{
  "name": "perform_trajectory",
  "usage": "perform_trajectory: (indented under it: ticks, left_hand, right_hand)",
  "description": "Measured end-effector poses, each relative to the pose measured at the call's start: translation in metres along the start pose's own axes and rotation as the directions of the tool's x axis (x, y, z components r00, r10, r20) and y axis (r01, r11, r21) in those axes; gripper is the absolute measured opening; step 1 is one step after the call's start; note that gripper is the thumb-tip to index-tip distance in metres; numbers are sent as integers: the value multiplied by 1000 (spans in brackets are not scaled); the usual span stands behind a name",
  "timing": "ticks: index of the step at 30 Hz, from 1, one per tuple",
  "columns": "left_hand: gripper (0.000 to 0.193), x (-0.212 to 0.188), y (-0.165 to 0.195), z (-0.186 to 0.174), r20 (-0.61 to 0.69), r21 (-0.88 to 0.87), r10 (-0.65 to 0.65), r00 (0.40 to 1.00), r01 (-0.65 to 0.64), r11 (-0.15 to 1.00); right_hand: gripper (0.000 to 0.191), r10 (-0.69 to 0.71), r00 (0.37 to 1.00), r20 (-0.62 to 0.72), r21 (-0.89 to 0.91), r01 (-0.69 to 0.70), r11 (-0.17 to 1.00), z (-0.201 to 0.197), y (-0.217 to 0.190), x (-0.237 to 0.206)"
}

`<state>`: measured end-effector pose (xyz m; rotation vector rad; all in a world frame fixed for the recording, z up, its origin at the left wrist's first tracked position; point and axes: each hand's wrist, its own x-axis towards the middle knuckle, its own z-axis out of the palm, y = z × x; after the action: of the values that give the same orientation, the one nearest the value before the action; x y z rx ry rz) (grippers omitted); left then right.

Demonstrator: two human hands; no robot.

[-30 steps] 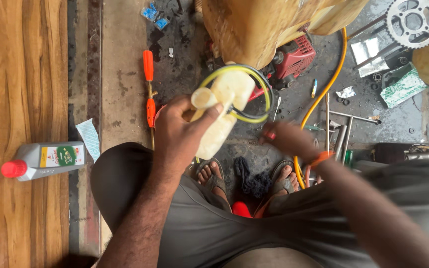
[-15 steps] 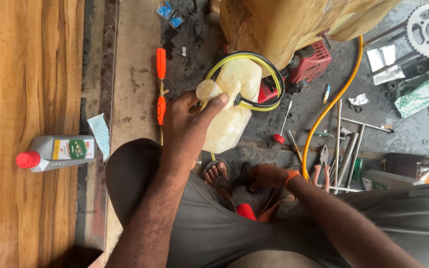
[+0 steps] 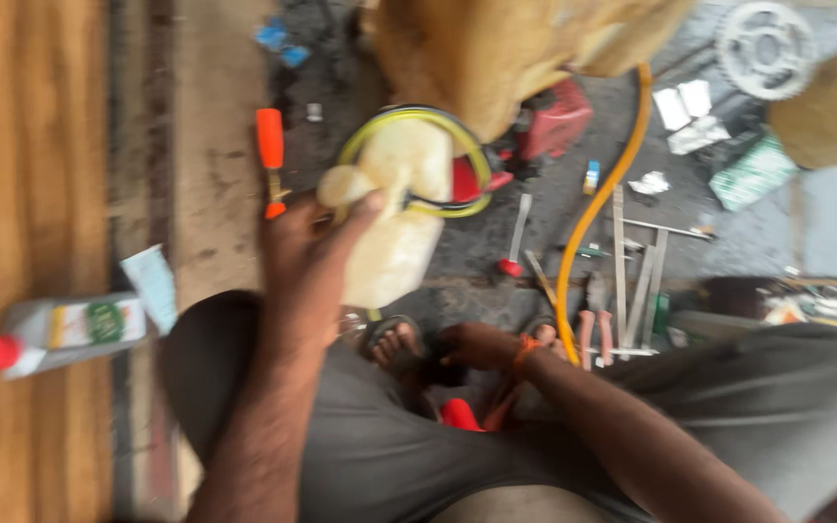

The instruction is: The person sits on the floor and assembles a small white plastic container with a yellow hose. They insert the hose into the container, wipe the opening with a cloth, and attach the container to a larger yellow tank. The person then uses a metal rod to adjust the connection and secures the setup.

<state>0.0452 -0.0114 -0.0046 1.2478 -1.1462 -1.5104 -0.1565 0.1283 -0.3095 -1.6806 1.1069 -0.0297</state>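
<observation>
Behind left hand (image 3: 317, 247), blurred tank (image 3: 394, 208)

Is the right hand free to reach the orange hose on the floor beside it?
Probably yes. The right hand is low by the feet, apparently holding nothing, and the orange hose runs just past its wrist with nothing covering it. The frame is blurred, so the grip is unclear.

bottle: grey plastic bottle (image 3: 60, 332) with red cap, lying on its side on the wooden floor, far left
paper: pale slip (image 3: 152, 288) just beside the bottle
screwdriver: orange-handled screwdriver (image 3: 270, 155) on the concrete strip
hose: orange hose (image 3: 601, 199) curving across the dark floor
sprocket: grey toothed sprocket (image 3: 765, 48), top right
metal rods: several flat bars (image 3: 636, 266) right of the hose
red casing: red housing (image 3: 556, 121) near top centre
blur: whole frame smeared, small parts unreadable
</observation>
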Motion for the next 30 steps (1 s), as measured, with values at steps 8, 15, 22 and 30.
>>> perform_trajectory:
  ticks: [8,15,22,30]
  left_hand:
    - [35,-2,5,3,-43,-32,-57,997,56,998]
    - [37,-6,11,-19,-49,69,-3,999,7,998]
    - [34,-2,17,-17,-44,-47,-86,995,84,995]
    - [31,-3,21,-20,-64,83,-29,998,34,996]
  right_hand:
    - [34,563,814,147,-454,-450,769,-22,-21,-1]
    - [34,303,872,-384,-50,-347,936,-90,-50,-20]
    - [106,256,911,-323,-46,-285,957,-176,-123,-74]
    - [93,332,787,-520,-530,-602,597,-218,-131,-193]
